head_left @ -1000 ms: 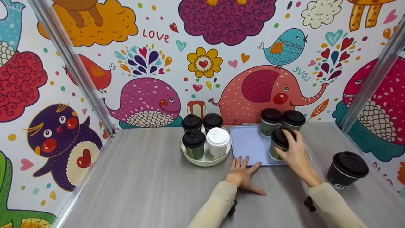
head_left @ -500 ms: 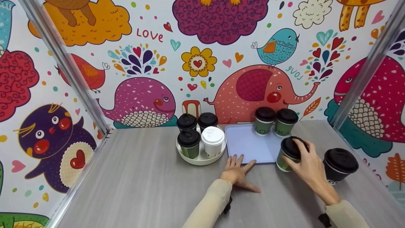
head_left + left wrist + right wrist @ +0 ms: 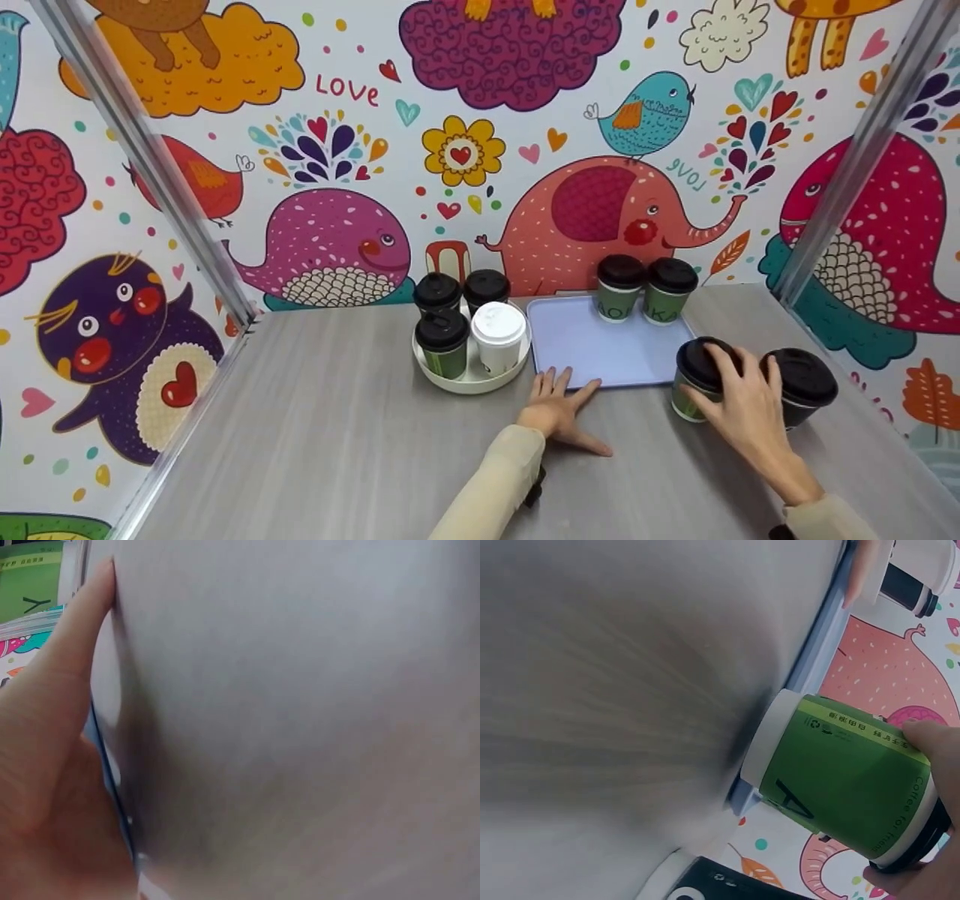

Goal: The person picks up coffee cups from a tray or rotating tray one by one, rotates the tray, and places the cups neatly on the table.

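My right hand (image 3: 754, 416) grips a green paper coffee cup (image 3: 690, 397) from above, its fingers around the black lid. This cup is upright, just off the front right corner of the lilac tray (image 3: 592, 352). In the right wrist view the cup's green sleeve (image 3: 840, 772) shows, with the white base close over the tabletop. My left hand (image 3: 559, 416) is spread flat on the table, fingertips right at the tray's front edge; the left wrist view shows its thumb (image 3: 82, 622) stretched out. Two more green cups with black lids (image 3: 620, 289) (image 3: 667, 291) stand at the tray's back right.
Left of the tray, a round white dish (image 3: 469, 387) holds several lidded cups, one of them a white cup (image 3: 499, 341). A larger black cup (image 3: 810, 382) stands right beside the gripped cup, partly behind my right hand. A patterned wall (image 3: 330, 240) closes the back.
My right hand has carried the green cup off the tray, toward the front right, close to the large black cup. My left hand stays at the tray's edge. The head view has shifted slightly.
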`<act>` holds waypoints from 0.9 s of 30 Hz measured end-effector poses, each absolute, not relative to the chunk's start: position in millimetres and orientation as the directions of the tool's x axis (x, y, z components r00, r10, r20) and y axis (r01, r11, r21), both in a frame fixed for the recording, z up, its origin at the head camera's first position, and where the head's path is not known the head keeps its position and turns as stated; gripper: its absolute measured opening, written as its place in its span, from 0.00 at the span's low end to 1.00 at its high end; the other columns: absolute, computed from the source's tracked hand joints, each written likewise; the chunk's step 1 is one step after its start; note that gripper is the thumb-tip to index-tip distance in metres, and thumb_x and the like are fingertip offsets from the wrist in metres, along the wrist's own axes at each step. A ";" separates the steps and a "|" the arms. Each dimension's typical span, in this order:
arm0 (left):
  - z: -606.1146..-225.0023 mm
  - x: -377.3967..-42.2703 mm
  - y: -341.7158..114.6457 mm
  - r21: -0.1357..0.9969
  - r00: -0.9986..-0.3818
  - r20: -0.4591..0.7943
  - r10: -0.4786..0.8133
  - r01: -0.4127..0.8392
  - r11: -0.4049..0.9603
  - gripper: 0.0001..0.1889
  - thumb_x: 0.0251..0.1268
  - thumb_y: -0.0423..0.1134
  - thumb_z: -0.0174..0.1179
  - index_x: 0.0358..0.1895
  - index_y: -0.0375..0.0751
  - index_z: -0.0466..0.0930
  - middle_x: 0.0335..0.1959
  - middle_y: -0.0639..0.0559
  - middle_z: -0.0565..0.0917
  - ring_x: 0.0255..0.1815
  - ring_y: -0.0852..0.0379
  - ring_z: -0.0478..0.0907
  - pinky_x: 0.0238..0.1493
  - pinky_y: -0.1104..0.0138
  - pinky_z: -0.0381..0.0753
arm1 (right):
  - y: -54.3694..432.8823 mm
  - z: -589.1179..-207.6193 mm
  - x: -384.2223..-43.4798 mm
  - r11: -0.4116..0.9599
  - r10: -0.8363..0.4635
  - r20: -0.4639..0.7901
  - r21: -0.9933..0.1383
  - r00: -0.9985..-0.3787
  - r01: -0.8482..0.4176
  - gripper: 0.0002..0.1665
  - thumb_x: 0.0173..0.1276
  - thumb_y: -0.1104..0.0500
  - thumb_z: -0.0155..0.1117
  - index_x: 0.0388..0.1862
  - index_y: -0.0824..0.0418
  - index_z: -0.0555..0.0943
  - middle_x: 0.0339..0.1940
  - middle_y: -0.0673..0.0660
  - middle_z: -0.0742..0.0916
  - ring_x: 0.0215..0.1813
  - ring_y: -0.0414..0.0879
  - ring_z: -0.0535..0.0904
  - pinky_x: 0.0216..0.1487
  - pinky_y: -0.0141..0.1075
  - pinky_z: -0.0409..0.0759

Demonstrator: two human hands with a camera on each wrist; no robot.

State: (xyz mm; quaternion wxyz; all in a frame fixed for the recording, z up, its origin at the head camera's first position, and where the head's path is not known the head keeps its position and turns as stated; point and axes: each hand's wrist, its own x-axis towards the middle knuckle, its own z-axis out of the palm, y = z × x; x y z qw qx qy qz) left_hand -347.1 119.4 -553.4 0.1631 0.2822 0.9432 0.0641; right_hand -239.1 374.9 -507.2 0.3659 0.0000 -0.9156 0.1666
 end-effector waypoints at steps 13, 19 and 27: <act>-546.8 -343.8 116.1 0.244 -0.777 -0.261 0.573 0.521 0.818 0.60 0.42 0.81 0.68 0.80 0.87 0.41 0.88 0.52 0.43 0.89 0.42 0.39 0.88 0.49 0.37 | 383.9 -506.6 -232.9 0.957 0.120 0.644 -0.279 -0.755 -0.086 0.44 0.47 0.52 0.85 0.64 0.62 0.78 0.57 0.76 0.80 0.63 0.73 0.72 0.74 0.78 0.46; -556.4 -347.5 118.2 0.241 -0.788 -0.235 0.569 0.519 0.820 0.61 0.40 0.82 0.68 0.80 0.87 0.41 0.88 0.52 0.44 0.89 0.43 0.38 0.88 0.50 0.35 | 386.3 -506.1 -231.3 0.963 0.111 0.641 -0.257 -0.759 -0.077 0.44 0.46 0.51 0.84 0.63 0.60 0.78 0.56 0.77 0.80 0.64 0.74 0.68 0.73 0.80 0.45; -535.2 -335.3 112.3 0.219 -0.787 -0.251 0.563 0.520 0.825 0.59 0.44 0.80 0.68 0.80 0.85 0.42 0.88 0.53 0.45 0.89 0.45 0.41 0.88 0.52 0.39 | 386.2 -509.3 -230.6 0.967 0.099 0.667 -0.240 -0.738 -0.087 0.44 0.45 0.51 0.83 0.63 0.59 0.78 0.57 0.77 0.80 0.65 0.75 0.69 0.72 0.81 0.46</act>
